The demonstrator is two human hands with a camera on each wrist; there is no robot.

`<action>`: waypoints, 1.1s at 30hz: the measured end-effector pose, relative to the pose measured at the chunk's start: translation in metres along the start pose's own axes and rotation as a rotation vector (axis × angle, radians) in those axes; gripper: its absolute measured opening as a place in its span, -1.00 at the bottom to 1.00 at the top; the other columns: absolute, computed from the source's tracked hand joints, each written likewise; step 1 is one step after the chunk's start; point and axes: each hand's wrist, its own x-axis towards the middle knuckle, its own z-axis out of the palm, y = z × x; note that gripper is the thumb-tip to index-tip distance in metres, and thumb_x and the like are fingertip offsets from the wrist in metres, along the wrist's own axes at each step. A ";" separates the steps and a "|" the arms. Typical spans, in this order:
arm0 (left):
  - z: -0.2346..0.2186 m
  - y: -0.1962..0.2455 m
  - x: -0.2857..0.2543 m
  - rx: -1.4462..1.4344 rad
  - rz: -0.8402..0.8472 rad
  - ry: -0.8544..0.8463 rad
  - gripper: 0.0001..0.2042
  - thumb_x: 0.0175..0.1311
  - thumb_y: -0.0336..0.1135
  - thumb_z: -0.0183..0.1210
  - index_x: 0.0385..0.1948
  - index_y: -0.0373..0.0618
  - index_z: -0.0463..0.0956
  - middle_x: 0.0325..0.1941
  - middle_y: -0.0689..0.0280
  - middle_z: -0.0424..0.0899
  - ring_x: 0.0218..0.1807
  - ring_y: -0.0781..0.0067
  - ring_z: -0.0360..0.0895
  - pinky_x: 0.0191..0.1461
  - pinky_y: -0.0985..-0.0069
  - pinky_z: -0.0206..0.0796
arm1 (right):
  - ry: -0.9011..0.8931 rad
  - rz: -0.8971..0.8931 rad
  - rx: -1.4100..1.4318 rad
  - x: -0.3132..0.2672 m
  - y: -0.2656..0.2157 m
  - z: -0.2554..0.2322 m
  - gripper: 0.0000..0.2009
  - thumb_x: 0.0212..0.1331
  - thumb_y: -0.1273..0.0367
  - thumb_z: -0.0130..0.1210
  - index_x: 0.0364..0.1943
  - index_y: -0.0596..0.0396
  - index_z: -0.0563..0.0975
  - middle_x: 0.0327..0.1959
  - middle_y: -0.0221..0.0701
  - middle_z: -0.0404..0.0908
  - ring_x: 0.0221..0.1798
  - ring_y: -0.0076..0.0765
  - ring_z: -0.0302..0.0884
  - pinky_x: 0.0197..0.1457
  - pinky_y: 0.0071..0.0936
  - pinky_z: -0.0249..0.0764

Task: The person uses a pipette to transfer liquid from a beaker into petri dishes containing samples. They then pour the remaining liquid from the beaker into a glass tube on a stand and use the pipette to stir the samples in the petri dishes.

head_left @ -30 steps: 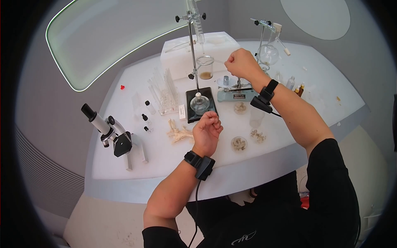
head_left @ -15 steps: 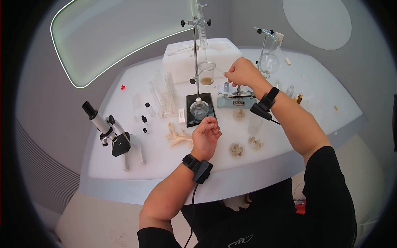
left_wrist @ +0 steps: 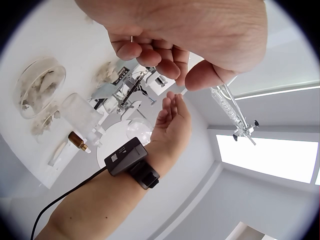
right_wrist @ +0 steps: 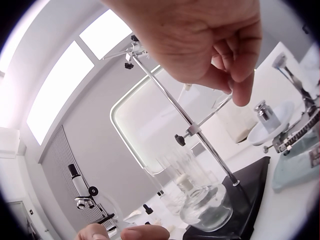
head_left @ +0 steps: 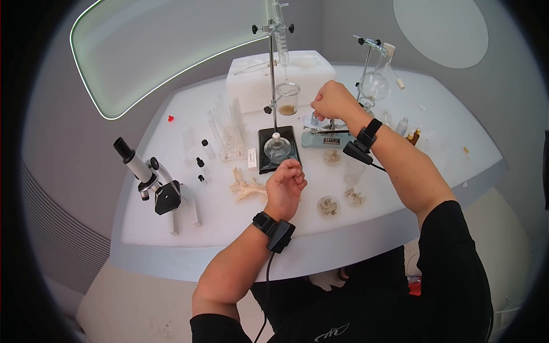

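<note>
In the head view, my right hand [head_left: 334, 102] reaches over the balance [head_left: 326, 139], beside a glass beaker [head_left: 287, 108] with brown liquid held on the stand. Its thumb and forefinger pinch what looks like a thin glass rod, mostly hidden; the right wrist view shows those fingertips [right_wrist: 242, 95] just above the beaker. A metal weight [right_wrist: 266, 116] sits on the balance pan close by. My left hand [head_left: 286, 186], palm up with fingers loosely curled, hovers in front of the round stoppered flask [head_left: 277, 150] and holds nothing that shows.
A microscope [head_left: 160, 191] stands at the left. Test tubes [head_left: 229, 134] fill a rack behind dropper bottles [head_left: 200, 163]. Dishes of pale pieces [head_left: 328, 206] lie front right. The stand's metal pole [head_left: 273, 74] rises behind the flask. More glassware [head_left: 374, 86] stands back right.
The head view has shifted a little. My right hand has come down slightly toward the weight on the balance, still pinching beside the beaker. My left hand stays nearly still.
</note>
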 end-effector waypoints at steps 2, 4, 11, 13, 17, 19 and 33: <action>0.000 0.000 0.000 -0.002 0.000 0.004 -0.85 0.38 -0.42 0.16 -0.07 -0.07 0.54 -0.23 0.41 0.53 -0.21 0.46 0.42 -0.05 0.47 0.32 | -0.001 0.007 -0.031 0.000 0.000 0.001 -0.78 0.14 0.44 0.25 -0.61 0.14 0.82 -0.59 -0.31 0.83 -0.51 -0.37 0.81 -0.28 -0.34 0.74; -0.001 0.000 0.000 -0.003 0.000 0.007 -0.85 0.38 -0.42 0.16 -0.07 -0.06 0.54 -0.23 0.41 0.52 -0.21 0.46 0.42 -0.05 0.47 0.32 | -0.003 0.018 -0.016 0.001 0.000 0.004 -0.77 0.14 0.45 0.24 -0.61 0.14 0.81 -0.59 -0.31 0.83 -0.51 -0.37 0.81 -0.28 -0.34 0.74; 0.001 0.001 0.000 0.006 0.001 0.012 -0.85 0.38 -0.42 0.16 -0.07 -0.06 0.54 -0.24 0.42 0.53 -0.22 0.47 0.43 -0.05 0.47 0.32 | -0.010 0.022 0.007 0.002 -0.002 0.010 -0.76 0.14 0.47 0.22 -0.62 0.14 0.80 -0.60 -0.30 0.83 -0.52 -0.37 0.81 -0.28 -0.33 0.75; 0.001 0.002 0.000 0.006 0.005 0.011 -0.85 0.38 -0.42 0.16 -0.07 -0.06 0.54 -0.24 0.42 0.53 -0.22 0.47 0.43 -0.06 0.47 0.32 | -0.008 0.025 0.011 0.002 -0.001 0.011 -0.76 0.14 0.47 0.21 -0.62 0.15 0.80 -0.59 -0.30 0.83 -0.52 -0.36 0.81 -0.28 -0.32 0.75; -0.001 0.001 0.001 0.003 -0.004 0.008 -0.85 0.37 -0.42 0.17 -0.07 -0.06 0.54 -0.24 0.43 0.52 -0.22 0.48 0.42 -0.07 0.48 0.32 | -0.002 0.022 0.022 0.004 0.003 0.014 -0.76 0.16 0.47 0.21 -0.62 0.14 0.80 -0.59 -0.30 0.84 -0.51 -0.36 0.81 -0.27 -0.32 0.76; 0.000 0.001 0.000 0.000 -0.006 0.010 -0.85 0.37 -0.42 0.17 -0.07 -0.06 0.55 -0.24 0.43 0.52 -0.22 0.48 0.42 -0.07 0.49 0.32 | -0.001 0.023 0.013 0.004 0.003 0.014 -0.76 0.16 0.47 0.20 -0.61 0.14 0.80 -0.58 -0.30 0.84 -0.51 -0.36 0.81 -0.26 -0.31 0.76; 0.000 0.002 0.000 -0.004 -0.008 0.012 -0.84 0.36 -0.43 0.17 -0.07 -0.06 0.55 -0.25 0.43 0.52 -0.23 0.48 0.43 -0.09 0.49 0.32 | 0.006 0.030 -0.004 0.008 0.011 0.021 -0.80 0.22 0.46 0.20 -0.46 0.10 0.84 -0.55 -0.31 0.86 -0.48 -0.34 0.84 -0.25 -0.31 0.75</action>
